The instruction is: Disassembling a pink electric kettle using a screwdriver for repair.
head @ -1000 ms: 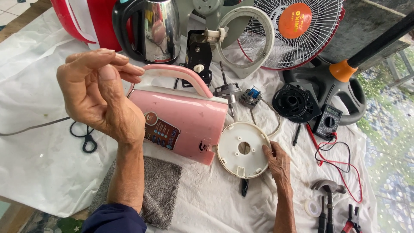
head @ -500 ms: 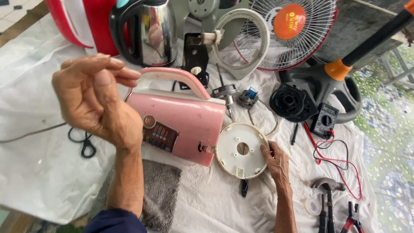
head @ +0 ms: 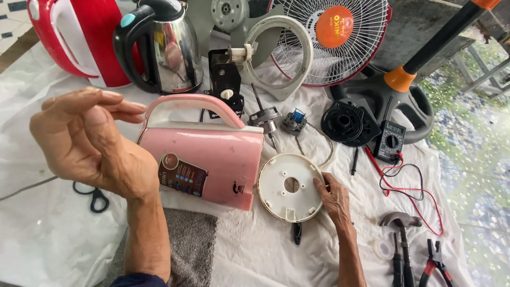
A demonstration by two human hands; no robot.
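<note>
Your right hand [head: 333,197] rests its fingertips on the rim of a white round kettle base [head: 290,187], fingers loosely together, pressing rather than gripping. That base sits against the bottom of a pink electric kettle [head: 212,159], which lies on its side on the white cloth [head: 48,239], handle pointing away from you. Your left hand [head: 90,143] is raised above the cloth just left of the kettle, holding nothing, fingers curled and slightly apart, thumb near the fingertips. Behind the pink kettle stand a steel kettle with a black handle [head: 164,45] and a red kettle [head: 85,37]. To the right lie a multimeter [head: 390,139] with red leads, a hammer [head: 401,223] and pliers [head: 435,263].
</note>
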